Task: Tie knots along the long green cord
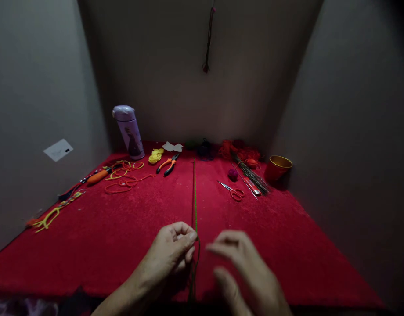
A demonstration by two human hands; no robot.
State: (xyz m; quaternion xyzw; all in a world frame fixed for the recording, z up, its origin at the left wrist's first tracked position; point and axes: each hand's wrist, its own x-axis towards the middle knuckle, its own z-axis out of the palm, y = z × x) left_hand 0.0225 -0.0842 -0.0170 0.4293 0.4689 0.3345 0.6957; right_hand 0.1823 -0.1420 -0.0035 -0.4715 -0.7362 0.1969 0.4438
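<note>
The green cord (195, 197) is stretched from far to near at the middle, seemingly worked along that length with nearer loose strands (198, 254) left undone, and is pinched by the left hand (176, 246), while the right hand (243, 263) is held spread at right

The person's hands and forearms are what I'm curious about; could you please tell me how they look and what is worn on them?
The left hand is bare, with no glove or ring in sight, and the left forearm shows no sleeve or watch. The right hand is ungloved too, but blurred.
</note>
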